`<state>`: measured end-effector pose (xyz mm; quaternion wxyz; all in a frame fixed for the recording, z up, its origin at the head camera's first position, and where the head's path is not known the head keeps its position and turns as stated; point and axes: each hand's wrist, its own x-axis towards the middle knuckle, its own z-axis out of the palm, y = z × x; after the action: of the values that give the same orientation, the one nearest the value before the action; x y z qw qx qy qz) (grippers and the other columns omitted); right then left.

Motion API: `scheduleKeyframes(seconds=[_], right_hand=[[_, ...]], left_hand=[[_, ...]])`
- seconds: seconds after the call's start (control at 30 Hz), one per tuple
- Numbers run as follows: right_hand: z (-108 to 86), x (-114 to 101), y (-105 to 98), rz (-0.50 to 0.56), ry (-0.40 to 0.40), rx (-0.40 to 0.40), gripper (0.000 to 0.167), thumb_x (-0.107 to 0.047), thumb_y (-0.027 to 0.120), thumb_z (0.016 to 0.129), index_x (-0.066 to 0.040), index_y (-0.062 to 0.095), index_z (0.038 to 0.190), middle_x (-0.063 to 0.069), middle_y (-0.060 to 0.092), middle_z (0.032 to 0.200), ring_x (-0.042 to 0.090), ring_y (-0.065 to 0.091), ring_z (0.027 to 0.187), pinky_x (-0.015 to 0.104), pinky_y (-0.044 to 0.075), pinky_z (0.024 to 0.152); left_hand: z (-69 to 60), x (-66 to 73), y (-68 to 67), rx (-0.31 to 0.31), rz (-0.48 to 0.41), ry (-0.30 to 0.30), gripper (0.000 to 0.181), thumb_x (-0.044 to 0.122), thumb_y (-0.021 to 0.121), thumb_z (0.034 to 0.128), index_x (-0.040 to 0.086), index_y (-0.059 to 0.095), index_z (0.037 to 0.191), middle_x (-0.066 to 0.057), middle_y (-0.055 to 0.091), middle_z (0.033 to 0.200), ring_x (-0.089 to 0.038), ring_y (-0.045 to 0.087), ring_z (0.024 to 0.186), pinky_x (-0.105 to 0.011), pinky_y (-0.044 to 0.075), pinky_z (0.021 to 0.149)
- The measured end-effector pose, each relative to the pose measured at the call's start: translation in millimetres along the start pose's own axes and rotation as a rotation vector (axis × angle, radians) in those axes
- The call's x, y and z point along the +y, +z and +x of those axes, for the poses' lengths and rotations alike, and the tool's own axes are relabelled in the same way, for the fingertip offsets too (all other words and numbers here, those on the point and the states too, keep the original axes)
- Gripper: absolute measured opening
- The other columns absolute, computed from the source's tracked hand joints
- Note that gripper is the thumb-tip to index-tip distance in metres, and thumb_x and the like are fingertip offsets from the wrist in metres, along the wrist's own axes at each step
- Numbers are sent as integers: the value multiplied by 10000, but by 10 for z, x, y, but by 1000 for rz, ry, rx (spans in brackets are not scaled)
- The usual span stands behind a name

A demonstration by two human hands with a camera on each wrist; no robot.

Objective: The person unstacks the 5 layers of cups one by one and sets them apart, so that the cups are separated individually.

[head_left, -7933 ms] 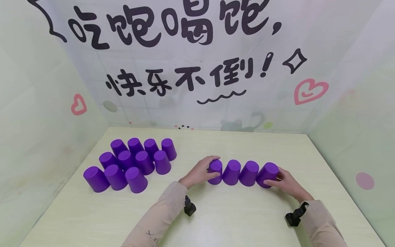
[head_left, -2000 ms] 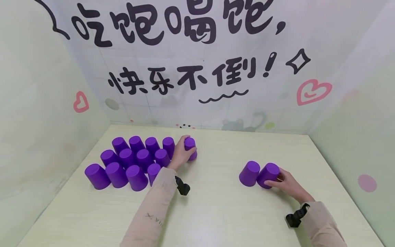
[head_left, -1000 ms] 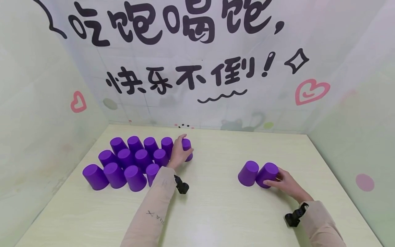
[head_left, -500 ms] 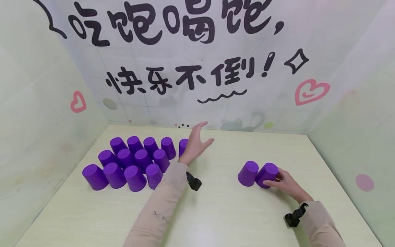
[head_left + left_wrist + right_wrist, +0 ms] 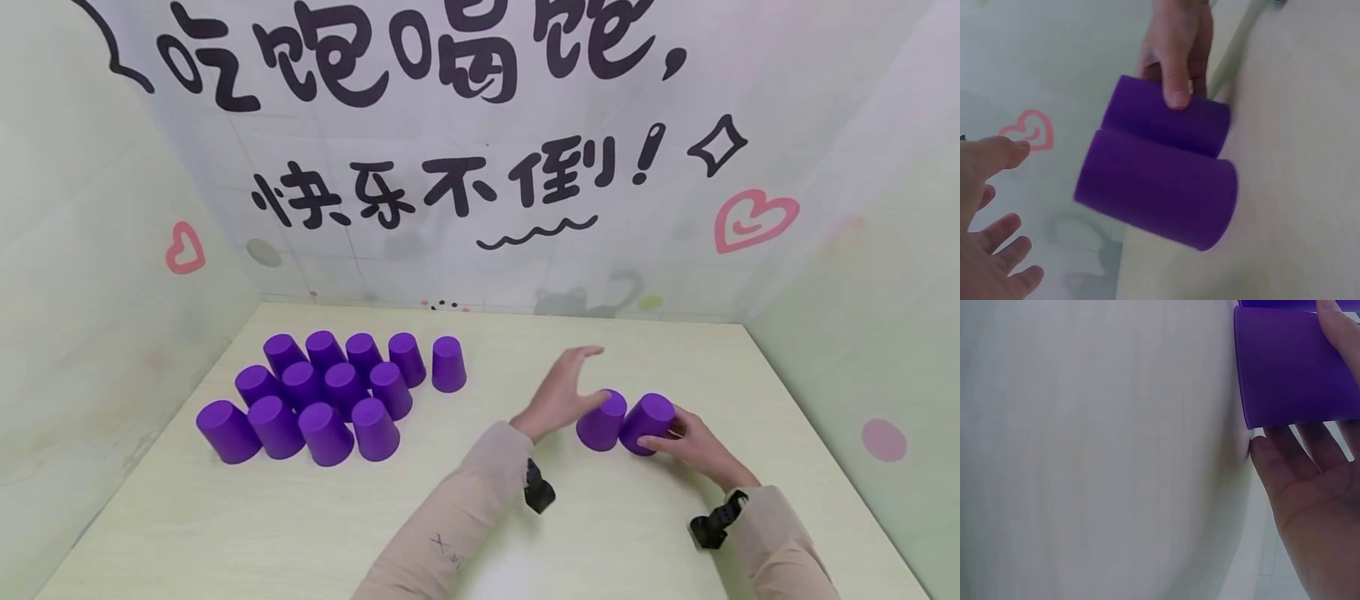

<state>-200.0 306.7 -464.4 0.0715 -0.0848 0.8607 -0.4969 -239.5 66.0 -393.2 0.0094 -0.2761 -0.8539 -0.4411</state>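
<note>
Two purple cups stand upside down side by side, right of the table's middle. My right hand (image 5: 701,446) grips the right cup (image 5: 648,423), thumb on its near side and fingers round its far right side. Those fingers are partly hidden in the head view; the right wrist view shows the held cup (image 5: 1297,369) close up. At the left cup (image 5: 602,425), my left hand (image 5: 558,396) hovers with fingers spread and thumb by the cup's top. In the left wrist view, a gap separates my left hand (image 5: 988,231) from that cup (image 5: 1157,190).
Several more upside-down purple cups (image 5: 326,435) stand in three rows on the left of the pale table (image 5: 262,533). One cup (image 5: 448,365) ends the back row. A printed cloth wall (image 5: 420,275) closes off the back, with side walls left and right.
Two cups from the right row now stand in the left group. My left hand has let go of the back-row end cup and moved right and nearer. My right hand has stayed put.
</note>
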Motion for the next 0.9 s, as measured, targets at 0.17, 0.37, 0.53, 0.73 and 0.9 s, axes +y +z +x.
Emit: scheduleKeyframes(seconds=[0.17,0.37,0.53,0.73,0.9], right_hand=[[13,4,3,1,-8,-6,597,-211,672,790,19,404,1271,224,519,1152,183,549,968,230,480,758],[16,6,-1,4,-9,-12,597,-207,671,791,19,401,1273,226,514,1158,162,550,970,220,474,768],[11,-13,-3,-13,-3,-5,609,-215,671,790,19,394,1280,229,509,1165,199,544,982,215,470,768],[11,-17,1,-28,-5,4,608,-211,674,788,21,396,1276,227,512,1161,192,546,979,208,467,767],[4,-17,9,-32,9,11,616,-217,677,785,22,393,1277,234,513,1155,336,519,1021,225,459,774]], left_hand=[[-67,13,274,-103,116,-26,582,265,663,796,151,403,1305,-16,425,1290,-115,437,1117,-172,407,859],[-99,-50,434,-139,164,-51,554,260,659,801,157,420,1290,-3,477,1209,-76,477,1026,-147,417,807],[-116,-102,463,-129,119,-33,523,210,646,816,162,418,1284,-4,498,1158,-72,487,1011,-157,404,838],[-123,-139,462,-113,72,-23,515,199,649,814,165,432,1279,-7,503,1156,-76,493,1012,-160,403,844],[-119,-183,399,-106,55,-37,514,195,650,812,173,437,1279,-11,507,1154,-91,501,1014,-167,421,826]])
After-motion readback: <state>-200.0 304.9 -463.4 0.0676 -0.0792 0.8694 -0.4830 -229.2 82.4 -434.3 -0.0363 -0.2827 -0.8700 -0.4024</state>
